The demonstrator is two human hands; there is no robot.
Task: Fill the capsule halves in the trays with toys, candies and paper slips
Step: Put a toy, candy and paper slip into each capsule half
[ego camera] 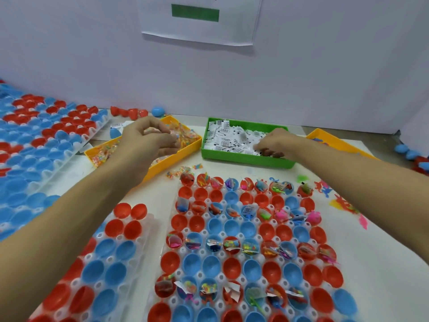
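Note:
A clear tray (162, 231) in front of me holds rows of red and blue capsule halves (232, 226); some rows hold toys, candy packets and paper slips, other rows are bare. My left hand (148, 138) is over the yellow bin (185, 147) of candy packets (183, 133), fingers curled around a few packets. My right hand (276, 142) reaches into the green bin (243, 159) of white paper slips (229, 135), fingertips pinched down on slips at its near right side. What the fingers grip is partly hidden.
A second tray (130, 263) of capsule halves lies at the near left, and a long tray (46, 140) runs along the left. Another yellow bin (334, 140) sits at the right. Loose toys (343, 201), stray candies (183, 170) and closed capsules (130, 112) lie about. A white wall stands behind.

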